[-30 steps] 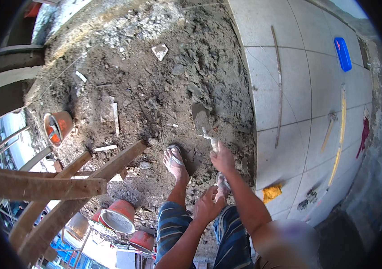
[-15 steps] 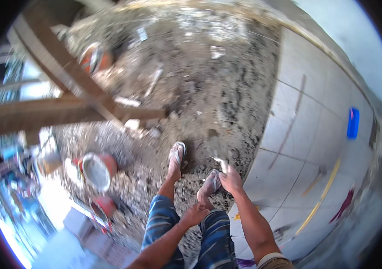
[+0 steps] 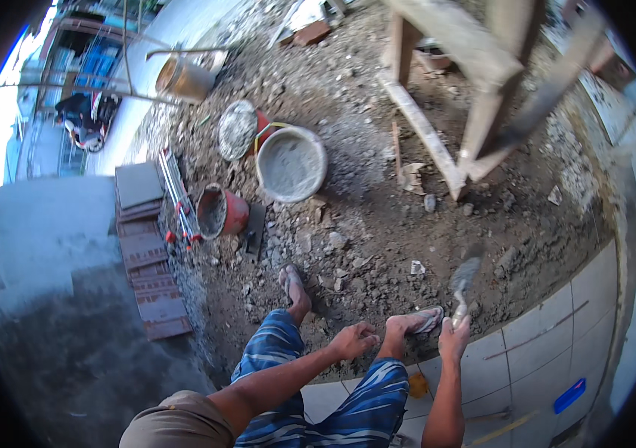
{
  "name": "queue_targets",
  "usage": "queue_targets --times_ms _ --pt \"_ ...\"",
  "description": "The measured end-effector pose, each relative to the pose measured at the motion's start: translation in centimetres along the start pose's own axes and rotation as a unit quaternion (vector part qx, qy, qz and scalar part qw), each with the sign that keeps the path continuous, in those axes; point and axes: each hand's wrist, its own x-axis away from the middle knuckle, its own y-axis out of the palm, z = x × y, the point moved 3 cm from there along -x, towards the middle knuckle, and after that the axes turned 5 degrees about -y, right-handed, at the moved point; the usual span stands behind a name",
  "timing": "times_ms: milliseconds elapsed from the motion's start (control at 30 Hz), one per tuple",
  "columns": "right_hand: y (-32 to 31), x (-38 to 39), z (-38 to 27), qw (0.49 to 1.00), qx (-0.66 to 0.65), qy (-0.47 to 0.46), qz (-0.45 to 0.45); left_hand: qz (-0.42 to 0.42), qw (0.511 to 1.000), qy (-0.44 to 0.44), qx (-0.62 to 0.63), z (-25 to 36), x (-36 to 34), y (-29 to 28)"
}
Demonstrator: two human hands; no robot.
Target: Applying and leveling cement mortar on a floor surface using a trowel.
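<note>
My right hand (image 3: 453, 338) grips the handle of a pointing trowel (image 3: 466, 275) beside my right foot. Its grey, mortar-smeared blade points away from me over the rough soil. In front of my shorts hovers my left hand (image 3: 355, 340), with loosely bent fingers, some of them apart, and nothing visible in it. Ahead and to the left stand a pale round tub of grey mortar (image 3: 292, 164), a mortar-filled bucket (image 3: 239, 131) and a red bucket (image 3: 224, 212) tilted toward me.
A wooden trestle (image 3: 475, 97) rises at the far right. Stacked tiles (image 3: 155, 269) and a long metal tool (image 3: 176, 190), perhaps a tile cutter, lie left. Light floor tiles (image 3: 542, 336) border the soil at right, with a blue plastic object (image 3: 569, 396) on them. A yellowish bucket (image 3: 184, 78) stands farther off.
My view has swung left, so the buckets and tiles sit nearer the middle. My left hand has come off my knee area; the trowel stays in my right hand, now blade outward over the soil.
</note>
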Motion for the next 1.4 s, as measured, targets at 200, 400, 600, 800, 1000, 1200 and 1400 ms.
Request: queue_targets --times_ms 200,400,600,800,1000,1200,1400 --pt "10.4 3.8 -12.1 0.971 -0.211 -0.022 0.108 0.032 0.995 -0.049 0.081 -15.8 0.2 -10.6" --pt "30.2 -4.5 -7.7 0.957 -0.206 0.203 -0.03 0.166 0.984 -0.011 0.067 -27.8 -2.3 -24.9" --pt "42.7 -5.4 -9.2 0.993 -0.02 0.11 -0.024 0.242 0.967 -0.077 -0.01 -41.9 -4.1 -41.0" --pt "52.4 1.0 -19.1 0.867 0.355 -0.193 -0.291 0.714 0.698 0.025 -0.049 -39.9 -2.4 -64.2" --pt "65.7 10.8 -25.9 0.864 0.211 -0.192 -0.415 0.479 0.873 -0.054 0.073 -35.7 -2.9 -76.4" --pt "62.4 22.4 -25.5 0.886 -0.041 0.012 -0.461 0.37 0.926 0.004 0.079 -29.0 0.0 -63.2" --pt "39.5 19.9 -17.5 0.915 -0.118 0.144 -0.357 0.338 0.934 0.014 0.114 -15.5 13.3 -53.9"
